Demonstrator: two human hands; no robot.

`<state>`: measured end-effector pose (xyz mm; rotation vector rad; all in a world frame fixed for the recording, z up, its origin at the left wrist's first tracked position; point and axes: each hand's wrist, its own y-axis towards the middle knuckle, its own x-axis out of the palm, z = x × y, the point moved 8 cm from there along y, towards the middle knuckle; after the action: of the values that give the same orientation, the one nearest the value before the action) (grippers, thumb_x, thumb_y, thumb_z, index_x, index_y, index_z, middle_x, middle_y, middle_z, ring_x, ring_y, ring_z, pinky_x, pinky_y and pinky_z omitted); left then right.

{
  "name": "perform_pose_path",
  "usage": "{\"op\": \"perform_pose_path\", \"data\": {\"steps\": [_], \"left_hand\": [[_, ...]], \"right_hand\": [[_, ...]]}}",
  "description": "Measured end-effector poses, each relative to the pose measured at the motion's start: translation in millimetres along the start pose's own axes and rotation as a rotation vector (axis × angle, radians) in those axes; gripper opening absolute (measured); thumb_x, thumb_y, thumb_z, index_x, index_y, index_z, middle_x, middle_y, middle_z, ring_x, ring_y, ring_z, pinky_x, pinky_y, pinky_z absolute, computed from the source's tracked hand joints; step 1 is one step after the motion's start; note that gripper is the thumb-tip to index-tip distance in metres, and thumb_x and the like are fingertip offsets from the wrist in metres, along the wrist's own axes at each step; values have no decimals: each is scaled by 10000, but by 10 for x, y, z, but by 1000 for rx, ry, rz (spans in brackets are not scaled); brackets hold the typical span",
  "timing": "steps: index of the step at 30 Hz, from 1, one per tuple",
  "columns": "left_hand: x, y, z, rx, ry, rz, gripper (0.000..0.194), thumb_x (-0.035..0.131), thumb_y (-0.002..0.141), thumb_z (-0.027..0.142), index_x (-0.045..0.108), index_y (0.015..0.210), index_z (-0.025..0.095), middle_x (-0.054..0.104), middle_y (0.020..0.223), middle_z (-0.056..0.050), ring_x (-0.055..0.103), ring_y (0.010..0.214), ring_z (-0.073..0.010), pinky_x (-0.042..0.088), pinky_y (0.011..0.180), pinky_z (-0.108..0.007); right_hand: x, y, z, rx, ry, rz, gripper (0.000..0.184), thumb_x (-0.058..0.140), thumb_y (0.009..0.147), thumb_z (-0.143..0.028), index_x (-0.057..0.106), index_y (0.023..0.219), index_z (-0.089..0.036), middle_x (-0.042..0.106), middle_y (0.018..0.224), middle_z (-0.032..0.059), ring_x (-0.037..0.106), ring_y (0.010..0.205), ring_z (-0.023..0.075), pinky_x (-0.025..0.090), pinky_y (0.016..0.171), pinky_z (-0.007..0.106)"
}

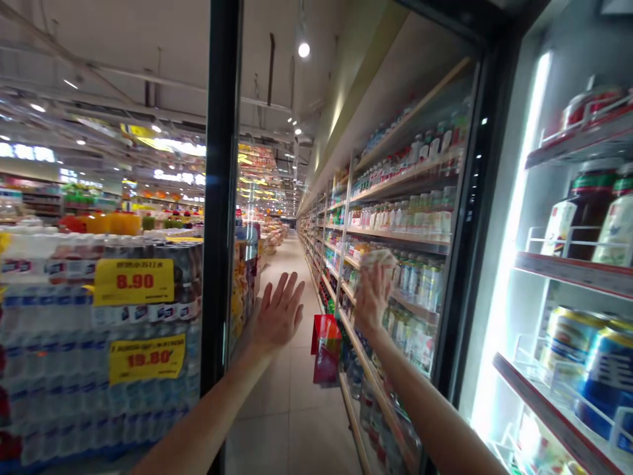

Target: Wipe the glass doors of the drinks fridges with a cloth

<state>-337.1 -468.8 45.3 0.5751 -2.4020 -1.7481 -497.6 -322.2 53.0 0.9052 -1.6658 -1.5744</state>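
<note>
An open glass door (346, 86) of a drinks cooler stands in front of me, its black frame (222, 198) running down the left side. My left hand (277, 310) is at the pane, fingers stretched out and holding nothing; whether the palm touches the glass I cannot tell. Higher and further right, my right hand (372, 300) presses a pale, crumpled cloth (378, 259) against the pane, slightly blurred. Through the glass, shelves of bottled and canned drinks (400, 218) show behind the right hand.
Lit cooler shelves (578, 267) with bottles and cans (608, 382) are close on the right. Stacked bottle packs (64, 369) with yellow price signs (133, 282) stand on the left. Beyond the glass, a red sign (326, 348) is beside the shelving along a tiled aisle (289, 257).
</note>
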Motion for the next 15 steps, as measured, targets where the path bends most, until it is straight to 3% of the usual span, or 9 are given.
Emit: {"op": "perform_pose_path", "data": {"steps": [2,4,5,8,10,11,14,15], "left_hand": [[9,-6,-19,0,-11,3,547,428,865,206,298,1396,193,362,1417,-97,189,1372,-207,152,1134,-438],[19,-11,-29,6,-18,-11,544,433,863,207,306,1391,196,351,1424,-98,179,1375,-209,158,1131,-442],[20,-12,-29,9,-18,-18,541,436,861,206,313,1388,195,349,1425,-99,174,1376,-210,161,1130,-443],[8,-10,-12,19,-10,-21,537,440,857,198,325,1381,185,367,1415,-106,177,1376,-213,174,1125,-443],[4,-9,-6,16,-4,-15,543,436,857,197,316,1386,185,365,1415,-108,181,1375,-213,173,1126,-444],[5,-8,-5,16,-3,-12,547,434,857,197,309,1389,188,359,1419,-107,181,1375,-213,170,1127,-445],[10,-7,-11,21,-3,-6,558,439,855,199,298,1395,195,343,1428,-105,188,1373,-215,177,1126,-446],[10,-7,-14,25,-2,-4,559,441,855,199,297,1395,197,345,1427,-105,197,1371,-216,185,1124,-446]], "right_hand": [[109,-164,-415,-329,35,-116,458,439,854,-205,459,1283,-364,444,1387,23,284,1354,203,195,1094,501],[75,-168,-313,-349,24,-90,437,464,843,-212,492,1249,-369,462,1373,8,315,1337,194,179,1102,486],[10,-93,-88,-239,1,-26,438,437,851,-217,480,1271,-335,435,1393,38,308,1340,212,175,1093,512],[-210,74,715,282,-71,190,489,312,879,-242,376,1364,-217,311,1452,152,253,1358,294,200,1026,625],[-213,56,817,431,-77,197,495,287,885,-255,364,1372,-214,284,1464,154,233,1365,304,227,1013,630],[-154,45,678,369,-63,140,479,306,886,-260,390,1357,-237,298,1463,131,229,1369,289,231,1029,606],[107,-103,-124,-202,16,-130,417,413,871,-244,486,1270,-338,395,1422,41,238,1374,217,180,1097,511],[142,-170,-276,-340,31,-177,405,445,861,-234,509,1238,-367,430,1399,17,251,1369,201,158,1109,495]]}}
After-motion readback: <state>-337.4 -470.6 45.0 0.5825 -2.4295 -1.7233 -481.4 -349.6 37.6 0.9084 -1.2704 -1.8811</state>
